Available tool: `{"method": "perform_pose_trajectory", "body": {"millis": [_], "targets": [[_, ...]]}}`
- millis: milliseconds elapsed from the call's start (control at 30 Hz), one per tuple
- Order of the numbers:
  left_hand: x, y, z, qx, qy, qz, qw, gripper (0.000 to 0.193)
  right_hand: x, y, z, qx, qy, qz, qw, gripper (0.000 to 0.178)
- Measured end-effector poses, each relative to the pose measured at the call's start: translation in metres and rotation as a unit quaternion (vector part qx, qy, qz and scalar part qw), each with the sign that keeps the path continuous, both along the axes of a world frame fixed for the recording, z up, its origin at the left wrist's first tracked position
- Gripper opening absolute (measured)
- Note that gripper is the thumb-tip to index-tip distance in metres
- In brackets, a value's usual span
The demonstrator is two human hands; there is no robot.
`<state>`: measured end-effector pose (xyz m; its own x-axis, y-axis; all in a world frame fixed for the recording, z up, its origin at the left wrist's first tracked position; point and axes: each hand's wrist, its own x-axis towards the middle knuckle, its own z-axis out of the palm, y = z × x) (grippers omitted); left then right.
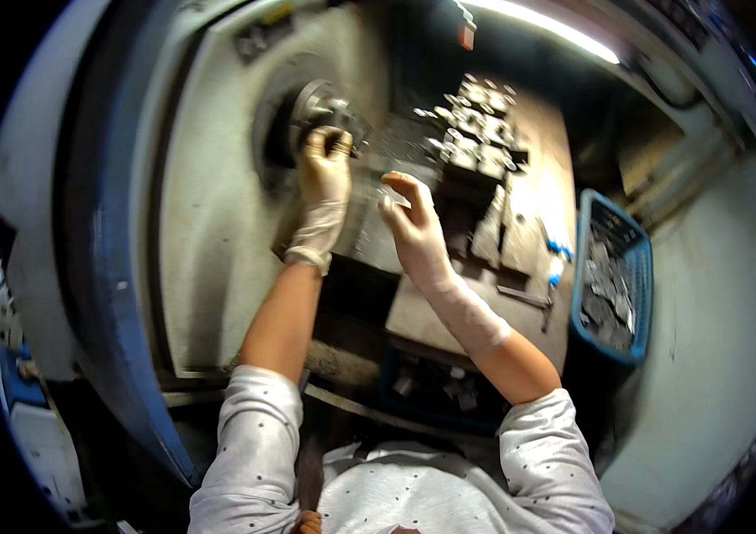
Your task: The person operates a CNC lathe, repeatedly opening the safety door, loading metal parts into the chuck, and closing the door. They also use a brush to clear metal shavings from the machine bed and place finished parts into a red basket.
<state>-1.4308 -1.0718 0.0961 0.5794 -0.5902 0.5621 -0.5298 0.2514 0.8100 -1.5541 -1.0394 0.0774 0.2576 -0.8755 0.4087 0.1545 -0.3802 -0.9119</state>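
Both my hands wear thin pale gloves. My left hand [326, 178] reaches up to the round metal chuck [275, 125] of a lathe. Its fingers are bent and pressed together at the front of the chuck, beside a shiny metal part [317, 98]. Blur and the fingers hide what they grip. To the right, my right hand [418, 236] hangs in the air, apart from the chuck. Its thumb and fingers are curved with a gap between them, and I see nothing held there. Beyond it stands a block of metal tool holders [476, 133].
Right of the tool holders runs a worn board [547, 151] with a metal wrench [525, 296] and a blue-handled tool [556, 267] on it. A blue plastic basket [644, 285] of grey metal pieces stands farther right. Overhead is a bright tube lamp [556, 28]. The machine's pale panel [204, 231] rises at left.
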Motion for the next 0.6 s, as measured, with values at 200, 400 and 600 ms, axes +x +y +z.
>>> {"method": "perform_pose_trajectory", "body": {"millis": [200,400,600], "targets": [[-0.141,0.040,0.020,0.118,-0.035,-0.500,0.858,0.015,-0.189,0.106,-0.026,-0.055,0.029,-0.242,0.968,0.015],[-0.260,0.038,-0.033,0.224,-0.127,-0.465,0.847,0.033,-0.273,0.182,-0.097,0.198,0.153,-0.323,0.912,0.012],[-0.190,0.140,-0.032,-0.044,-0.069,-0.261,0.962,0.033,-0.234,0.174,-0.184,0.123,0.543,-0.032,0.830,0.026]]}}
